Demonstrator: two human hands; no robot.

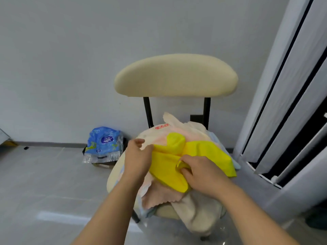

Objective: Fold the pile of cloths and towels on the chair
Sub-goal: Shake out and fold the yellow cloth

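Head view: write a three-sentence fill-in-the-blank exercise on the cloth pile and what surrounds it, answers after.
The cloth that the right hand pinches is ____ in colour.
The pile lies on a ____ with a cream backrest.
The blue plastic package stands on the floor, to the ____ of the pile.
Missing words: yellow; chair; left.

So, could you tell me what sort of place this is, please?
Probably a plain indoor room, home or office: a cream padded chair heaped with cloths, a yellow cloth on top, a grey tiled floor, a bare white wall.
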